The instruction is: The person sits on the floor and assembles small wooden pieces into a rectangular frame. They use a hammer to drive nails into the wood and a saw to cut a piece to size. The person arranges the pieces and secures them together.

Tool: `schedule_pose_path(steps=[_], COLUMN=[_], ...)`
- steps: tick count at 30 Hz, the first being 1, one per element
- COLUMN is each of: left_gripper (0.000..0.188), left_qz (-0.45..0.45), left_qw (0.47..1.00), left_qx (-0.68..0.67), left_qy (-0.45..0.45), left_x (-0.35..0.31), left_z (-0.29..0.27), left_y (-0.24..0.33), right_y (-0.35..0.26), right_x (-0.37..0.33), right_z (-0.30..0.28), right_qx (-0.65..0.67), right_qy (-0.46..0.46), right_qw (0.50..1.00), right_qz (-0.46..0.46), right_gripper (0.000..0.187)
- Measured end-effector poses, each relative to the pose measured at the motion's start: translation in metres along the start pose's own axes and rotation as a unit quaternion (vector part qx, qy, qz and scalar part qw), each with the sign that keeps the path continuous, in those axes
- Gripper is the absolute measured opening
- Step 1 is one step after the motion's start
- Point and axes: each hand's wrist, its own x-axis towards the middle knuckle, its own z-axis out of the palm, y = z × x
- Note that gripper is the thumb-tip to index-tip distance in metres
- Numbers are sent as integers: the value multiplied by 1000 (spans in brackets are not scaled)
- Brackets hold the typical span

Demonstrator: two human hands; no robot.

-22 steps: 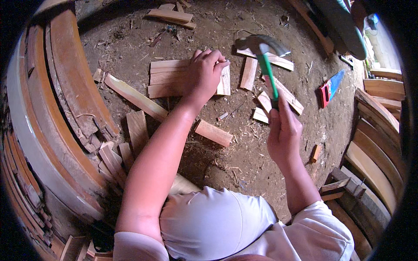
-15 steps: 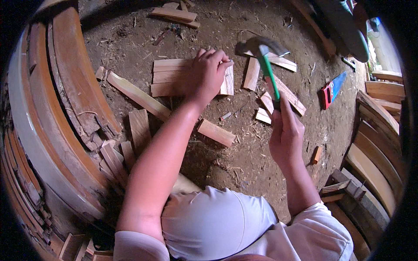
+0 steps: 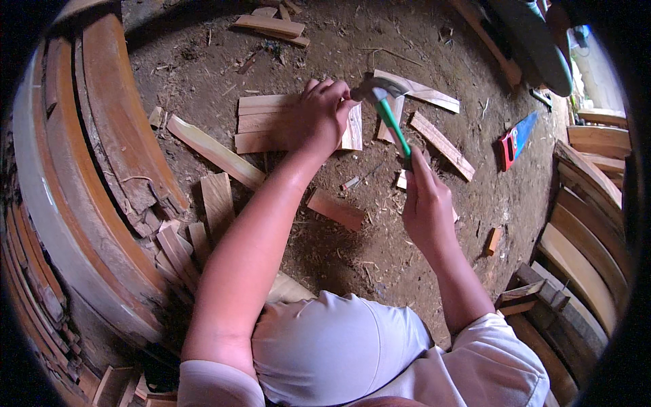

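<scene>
My right hand is wrapped round the lower handle of a claw hammer with a green shaft and a dark metal head. The hammer's head is close beside the fingertips of my left hand. That hand rests over a small panel of wooden slats laid side by side on the ground. Its thumb and fingers pinch together near the panel's right end; what is between them is too small to make out. My left hand covers the middle of the panel.
Loose wood strips lie right of the panel, and a short wood block nearer me. Farther right is a handsaw with a red handle and blue blade. Long planks line the left; stacked timber stands at the right.
The hammer has swung left and its head has come down to my left fingertips. My right hand moved slightly left with it. My left hand stays nearly in place on the slats.
</scene>
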Motion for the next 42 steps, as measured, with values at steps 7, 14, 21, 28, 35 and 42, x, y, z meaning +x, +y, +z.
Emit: schedule_pose_path(steps=[7, 14, 21, 28, 35, 42], left_gripper=[13, 13, 16, 12, 16, 28], left_qz=[-19, -5, -6, -1, 5, -28], left_qw=[999, 999, 1000, 1000, 999, 998], left_qx=[-31, -32, -8, -9, -40, -63], left_qy=[4, 17, 4, 0, -8, -2], left_x=[0, -1, 0, 0, -3, -6], left_z=[3, 3, 3, 1, -5, 0], left_y=[-3, -5, -5, -3, -4, -3], right_y=[-9, -16, -10, -13, -20, 5], right_x=[-3, -3, -1, -2, -19, -38], right_z=[-7, -16, -10, -7, -25, -17], right_qx=[38, 44, 17, -36, 98, 276], right_qy=[123, 102, 27, -24, 28, -40], right_qw=[990, 993, 1000, 998, 992, 944], right_qz=[-61, -27, -1, 38, 79, 175], right_gripper=[56, 55, 54, 58, 26, 25])
